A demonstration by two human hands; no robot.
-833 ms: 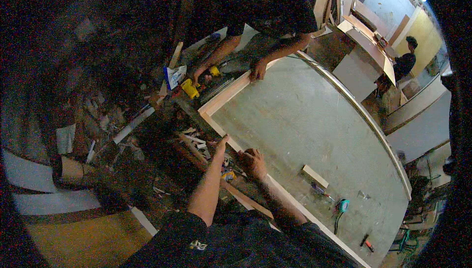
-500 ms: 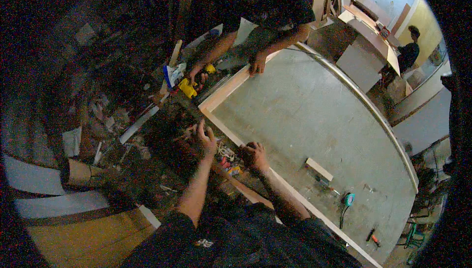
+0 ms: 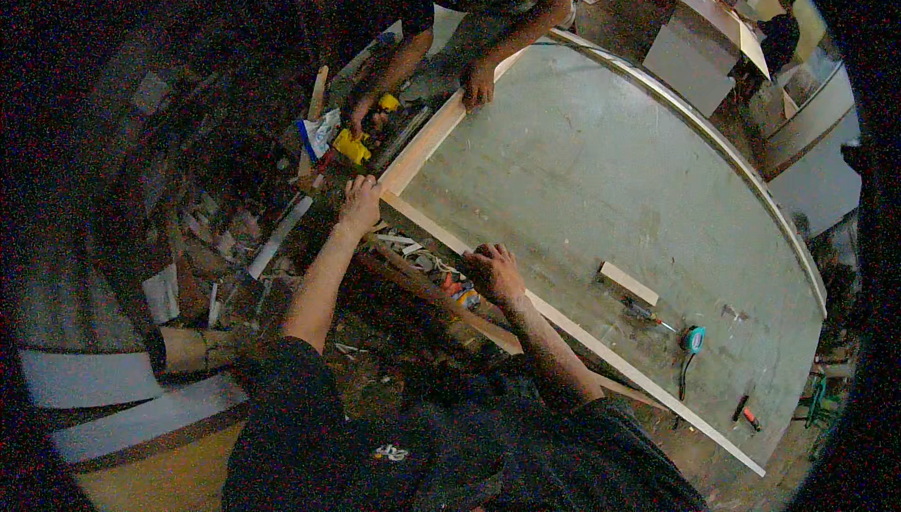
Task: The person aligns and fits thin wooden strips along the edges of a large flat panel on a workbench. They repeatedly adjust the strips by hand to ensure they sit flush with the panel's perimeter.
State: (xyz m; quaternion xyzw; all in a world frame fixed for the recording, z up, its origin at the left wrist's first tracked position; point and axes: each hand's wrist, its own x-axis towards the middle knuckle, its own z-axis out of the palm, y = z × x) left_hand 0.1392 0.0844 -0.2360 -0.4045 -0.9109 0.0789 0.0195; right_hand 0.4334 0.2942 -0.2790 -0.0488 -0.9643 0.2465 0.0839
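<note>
In front of me lies a large grey-green panel [image 3: 582,183] with a curved far edge and pale wooden strips along its straight sides. My left hand [image 3: 360,207] is at the panel's near left corner, its fingers bent over the end of the wood. Farther right, my right hand [image 3: 497,273] rests with curled fingers on the near wooden strip [image 3: 601,348]; its fingertips are partly in shadow. Across from me, a co-worker's hand [image 3: 478,85] presses on the left wooden strip [image 3: 424,148]. The co-worker's other hand [image 3: 360,116] reaches to a yellow tool [image 3: 352,147].
On the panel lie a short wood block [image 3: 629,283], a screwdriver [image 3: 648,313], a teal tape measure [image 3: 694,339] and a red-and-black tool [image 3: 747,412]. Tools and scraps fill a space below the near strip. Offcuts [image 3: 267,240] clutter the left. Another person [image 3: 779,33] is far right.
My left hand has gone from raised with parted fingers to the panel's corner, forward and left. My right hand stays on the near strip. The whole view has shifted slightly.
</note>
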